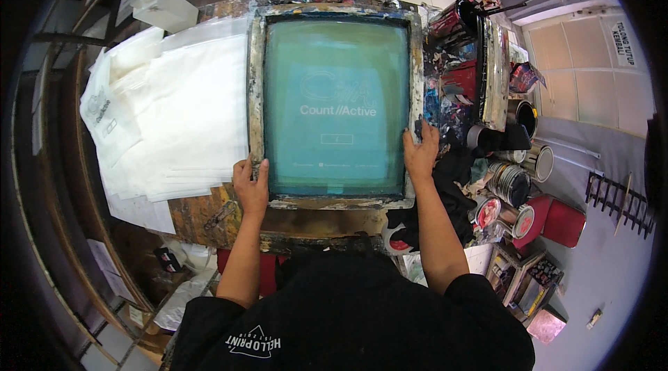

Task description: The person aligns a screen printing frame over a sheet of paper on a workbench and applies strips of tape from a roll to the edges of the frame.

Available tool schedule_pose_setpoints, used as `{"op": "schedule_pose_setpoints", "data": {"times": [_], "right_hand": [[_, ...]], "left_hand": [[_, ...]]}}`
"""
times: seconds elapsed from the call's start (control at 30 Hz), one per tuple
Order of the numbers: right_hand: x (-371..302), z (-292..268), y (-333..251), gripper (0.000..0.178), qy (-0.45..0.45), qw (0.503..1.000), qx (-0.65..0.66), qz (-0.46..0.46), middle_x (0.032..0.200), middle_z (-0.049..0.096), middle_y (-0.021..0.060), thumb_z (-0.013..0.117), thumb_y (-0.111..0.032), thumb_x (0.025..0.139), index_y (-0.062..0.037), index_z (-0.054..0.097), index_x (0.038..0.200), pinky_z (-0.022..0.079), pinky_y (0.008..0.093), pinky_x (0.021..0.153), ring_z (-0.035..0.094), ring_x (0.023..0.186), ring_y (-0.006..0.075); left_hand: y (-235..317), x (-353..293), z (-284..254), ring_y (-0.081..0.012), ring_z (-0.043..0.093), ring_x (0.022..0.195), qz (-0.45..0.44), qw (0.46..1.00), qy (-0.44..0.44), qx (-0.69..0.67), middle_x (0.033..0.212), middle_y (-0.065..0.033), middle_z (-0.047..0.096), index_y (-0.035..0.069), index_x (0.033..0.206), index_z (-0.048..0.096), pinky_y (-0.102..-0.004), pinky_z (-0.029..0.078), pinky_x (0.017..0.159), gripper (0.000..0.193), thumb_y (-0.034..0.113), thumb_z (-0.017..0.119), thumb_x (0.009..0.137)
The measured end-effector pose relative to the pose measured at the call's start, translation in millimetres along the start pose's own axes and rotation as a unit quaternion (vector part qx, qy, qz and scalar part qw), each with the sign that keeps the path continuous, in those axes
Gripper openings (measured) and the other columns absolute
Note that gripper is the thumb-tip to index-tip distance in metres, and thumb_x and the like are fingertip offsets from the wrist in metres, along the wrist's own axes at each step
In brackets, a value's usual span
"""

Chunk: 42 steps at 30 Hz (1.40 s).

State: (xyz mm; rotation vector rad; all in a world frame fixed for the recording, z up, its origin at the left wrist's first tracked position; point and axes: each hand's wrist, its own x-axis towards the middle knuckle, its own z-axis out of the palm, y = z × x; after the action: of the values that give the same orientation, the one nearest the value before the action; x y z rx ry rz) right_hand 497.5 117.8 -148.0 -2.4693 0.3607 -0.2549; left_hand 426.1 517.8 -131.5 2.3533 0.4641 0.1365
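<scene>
In front of me lies a screen printing frame (335, 202), its paint-stained border around a teal-green mesh (334, 65) that carries pale lettering, a logo outline and a small rectangle. At the lower left corner my left hand (251, 184) grips the border, thumb on the near side of the mesh edge. My right hand (421, 153) holds the right border somewhat higher up, its fingers curled along the side. What lies beneath the frame is mostly hidden. Just left of it, a pile of white translucent sheets (181, 103) spreads over the table; a printed one lies at its left edge.
A white jug (165, 9) stands behind the sheets. To the right are an ink-smeared bench area (452, 86), black cloth (449, 194), several paint cans (511, 180) and a red chair (563, 223). Wooden shelving (59, 183) runs along the left.
</scene>
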Motion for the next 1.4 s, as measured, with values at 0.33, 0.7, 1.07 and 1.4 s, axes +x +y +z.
{"op": "schedule_pose_setpoints", "data": {"times": [0.33,0.7,1.07,1.4], "right_hand": [[1,-1,-1,0.051,-0.015,1.000,0.014,0.020,0.115,0.059,0.0219,0.075,-0.017,0.086,0.0066,0.062,0.128,0.047,0.0445,0.098,0.059,0.110,0.0395],[-5,9,6,0.052,0.002,1.000,0.011,-0.028,0.116,0.060,0.0248,0.075,-0.017,0.086,0.0089,0.061,0.129,0.047,0.0433,0.098,0.058,0.111,0.0400],[1,4,-2,0.053,-0.029,0.999,0.027,0.016,0.118,0.059,0.0251,0.074,-0.019,0.087,0.0082,0.061,0.130,0.046,0.0442,0.100,0.058,0.111,0.0402],[1,7,9,0.055,-0.053,0.996,-0.061,0.023,0.125,0.060,0.0267,0.075,-0.026,0.088,0.0021,0.061,0.133,0.045,0.0504,0.103,0.058,0.118,0.0440]], "left_hand": [[6,1,-2,-0.0316,0.061,0.102,-0.028,0.999,0.014,-0.029,0.113,-0.0181,0.063,-0.008,0.124,0.067,-0.0386,0.049,0.088,0.048,0.031,0.073,0.096],[5,3,-9,-0.0290,0.061,0.103,-0.020,0.999,0.016,-0.032,0.113,-0.0180,0.062,-0.010,0.124,0.065,-0.0360,0.049,0.090,0.046,0.026,0.073,0.097],[11,7,-7,-0.0254,0.061,0.096,-0.025,0.999,0.008,-0.033,0.110,-0.0165,0.061,-0.011,0.122,0.065,-0.0329,0.051,0.076,0.047,0.028,0.072,0.097],[-4,6,-9,-0.0369,0.062,0.098,0.017,0.999,0.036,0.034,0.103,-0.0189,0.063,-0.005,0.112,0.069,-0.0438,0.049,0.086,0.041,0.032,0.073,0.094]]}}
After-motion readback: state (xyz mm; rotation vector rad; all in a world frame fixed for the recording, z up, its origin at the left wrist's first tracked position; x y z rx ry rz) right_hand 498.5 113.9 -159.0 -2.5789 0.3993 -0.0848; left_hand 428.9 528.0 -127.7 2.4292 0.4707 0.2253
